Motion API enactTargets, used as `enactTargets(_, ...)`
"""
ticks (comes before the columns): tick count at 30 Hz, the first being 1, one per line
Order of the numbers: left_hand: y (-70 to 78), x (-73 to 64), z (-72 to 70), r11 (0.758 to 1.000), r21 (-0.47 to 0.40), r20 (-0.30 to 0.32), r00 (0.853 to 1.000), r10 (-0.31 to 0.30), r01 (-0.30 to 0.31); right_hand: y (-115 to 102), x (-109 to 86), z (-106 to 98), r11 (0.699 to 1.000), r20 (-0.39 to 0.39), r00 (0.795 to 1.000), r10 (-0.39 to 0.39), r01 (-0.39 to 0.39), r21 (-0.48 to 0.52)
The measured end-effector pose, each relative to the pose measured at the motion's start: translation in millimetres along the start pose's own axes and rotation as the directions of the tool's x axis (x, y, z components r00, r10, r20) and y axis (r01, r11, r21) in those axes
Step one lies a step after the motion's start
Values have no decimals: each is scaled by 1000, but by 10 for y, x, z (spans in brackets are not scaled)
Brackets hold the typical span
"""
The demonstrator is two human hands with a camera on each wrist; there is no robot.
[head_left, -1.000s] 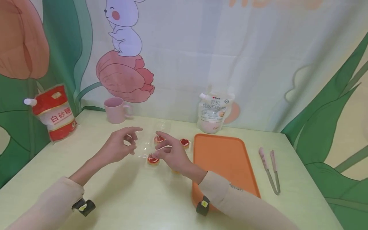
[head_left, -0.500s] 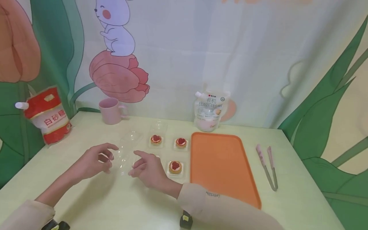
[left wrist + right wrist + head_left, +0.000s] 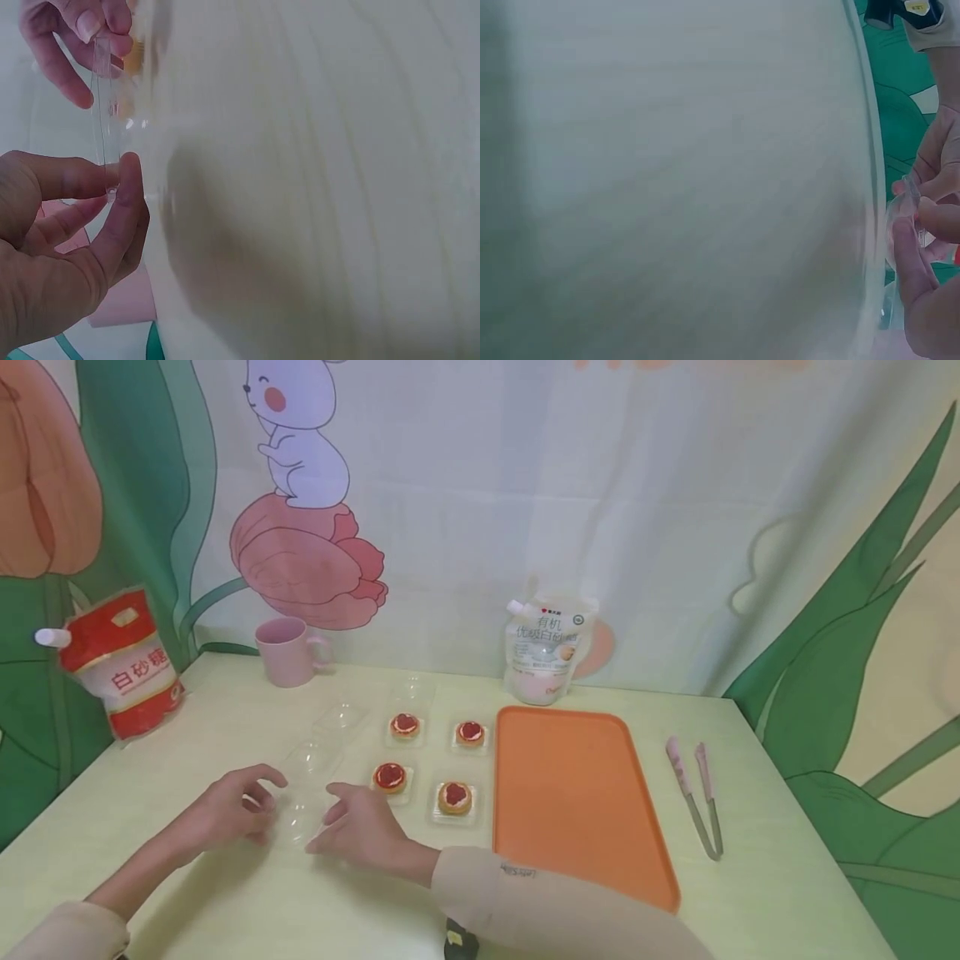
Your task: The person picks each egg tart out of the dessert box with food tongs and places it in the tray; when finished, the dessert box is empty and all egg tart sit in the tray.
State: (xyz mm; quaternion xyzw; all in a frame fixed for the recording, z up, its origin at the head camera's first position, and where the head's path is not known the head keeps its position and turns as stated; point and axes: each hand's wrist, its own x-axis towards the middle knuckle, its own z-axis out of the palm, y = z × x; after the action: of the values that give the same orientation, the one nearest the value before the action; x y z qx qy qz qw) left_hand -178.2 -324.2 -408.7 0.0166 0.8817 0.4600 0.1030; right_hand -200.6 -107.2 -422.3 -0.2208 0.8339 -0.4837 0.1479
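Note:
My left hand [image 3: 234, 810] and right hand [image 3: 367, 828] hold a clear plastic lid [image 3: 300, 820] between them, low over the table's left part. In the left wrist view, thumb and fingers of the left hand [image 3: 82, 217] pinch the near end of this thin clear piece [image 3: 107, 127], and the right hand [image 3: 71, 30] grips its far end. The right wrist view catches the right hand [image 3: 930, 277] at its right edge, with the lid [image 3: 904, 214] between the fingers. Just beyond lie more clear lids [image 3: 311, 757], one with a domed middle [image 3: 345, 717].
Several heart-topped tarts [image 3: 455, 798] sit in clear square trays beside an orange tray [image 3: 577, 802]. Tongs [image 3: 697, 802] lie at the right. A pink mug [image 3: 285, 652], a red sugar bag [image 3: 127, 664] and a white sugar pouch [image 3: 547, 652] stand along the back.
Both hands have moved left and toward the person with the clear lid, away from above the tarts. The tarts they covered are now in plain view.

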Motion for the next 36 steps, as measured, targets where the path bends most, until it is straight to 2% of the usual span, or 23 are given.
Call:
enactTargets(6, -46, 15, 31, 1000, -28, 6, 1000, 12, -11, 14, 55, 8, 996, 20, 998, 65, -63, -69)
enactTargets(14, -55, 57, 49, 999, 23, -14, 1000, -26, 27, -17, 91, -6, 989, 26, 995, 96, -92, -115)
enactTargets(19, -81, 58, 41, 999, -11, 14, 999, -34, 34, -25, 63, -57, 986, 48, 992, 116, -109, -123)
enactTargets(24, -81, 55, -13, 997, -14, 42, 996, -74, 75, -27, -23, -180, 983, 74, 991, 115, -103, -150)
enactTargets(27, -75, 43, -70, 995, 0, 55, 994, -97, 97, -39, -122, -317, 983, 96, 989, 110, -94, -155)
enactTargets(31, -38, 10, -189, 990, 58, 42, 991, -128, 126, -80, -271, -635, 993, 143, 988, 54, -38, -113)
enactTargets(34, 28, 5, -286, 983, 153, 11, 995, -103, 100, -77, -335, -934, 999, 154, 988, 4, 2, -37)
enactTargets(36, 86, 31, -323, 976, 211, -17, 999, -45, 47, -38, -359, -1142, 1000, 150, 989, 3, -7, 24)
